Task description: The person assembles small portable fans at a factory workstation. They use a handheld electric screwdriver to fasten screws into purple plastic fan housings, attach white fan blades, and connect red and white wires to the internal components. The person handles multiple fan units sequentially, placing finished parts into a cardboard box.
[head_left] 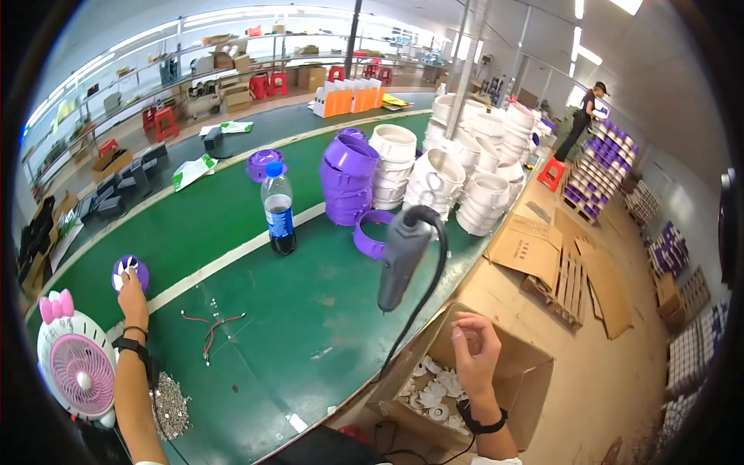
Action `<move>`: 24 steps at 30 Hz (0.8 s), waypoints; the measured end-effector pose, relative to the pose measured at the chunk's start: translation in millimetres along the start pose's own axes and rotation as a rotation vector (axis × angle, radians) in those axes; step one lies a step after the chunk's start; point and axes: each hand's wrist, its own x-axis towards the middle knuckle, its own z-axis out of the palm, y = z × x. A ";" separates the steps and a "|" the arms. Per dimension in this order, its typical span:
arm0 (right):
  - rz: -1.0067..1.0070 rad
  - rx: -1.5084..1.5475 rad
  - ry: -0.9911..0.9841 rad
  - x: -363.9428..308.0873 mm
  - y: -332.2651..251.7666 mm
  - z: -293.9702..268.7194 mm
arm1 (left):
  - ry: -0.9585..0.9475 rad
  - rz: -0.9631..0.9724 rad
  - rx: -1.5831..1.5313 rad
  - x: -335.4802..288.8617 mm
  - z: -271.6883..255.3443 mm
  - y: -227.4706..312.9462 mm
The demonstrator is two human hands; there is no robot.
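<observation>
On the green bench at the left, my left hand (133, 301) is closed on a small purple round part (130, 273) with white pieces in it. My right hand (476, 353) is raised over an open cardboard box (535, 372) holding several white plastic parts (431, 391). Its fingers are curled toward the thumb, and whatever may be between them is too small to make out. A dark grey electric screwdriver (403, 260) hangs by its black cord between my hands, apart from both. Red and black wires with small connectors (210, 332) lie on the bench.
A pink and white fan (80, 372) and a pile of small screws (170, 407) are beside my left forearm. Farther off stand a blue-capped bottle (279, 209), stacked purple rings (349, 182) and white rings (434, 182). A person (585, 116) stands by stacked parts at far right.
</observation>
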 end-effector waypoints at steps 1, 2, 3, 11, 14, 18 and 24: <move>-0.068 -0.012 0.019 -9.7 -4.1 -2.4 | 0.001 0.029 -0.042 2.1 -0.9 13.5; -0.147 -0.015 0.030 -17.8 -11.4 -3.7 | 0.008 0.043 -0.078 4.5 -5.4 20.9; -0.225 -0.018 0.036 -26.2 -22.5 -2.7 | 0.010 0.056 -0.113 7.6 -12.8 25.6; -0.253 0.316 -0.275 -60.9 -87.7 58.2 | 0.063 0.383 -0.573 -57.8 -201.2 109.8; -0.191 0.270 -0.289 -60.4 -94.6 82.6 | -0.171 0.510 -0.636 -119.4 -267.3 116.0; -0.128 0.290 -0.223 -47.5 -100.5 107.2 | -0.529 0.756 -0.763 -171.2 -300.4 106.0; -0.115 0.503 -0.174 9.7 -113.6 130.9 | -0.567 0.749 -0.726 -206.4 -277.4 82.6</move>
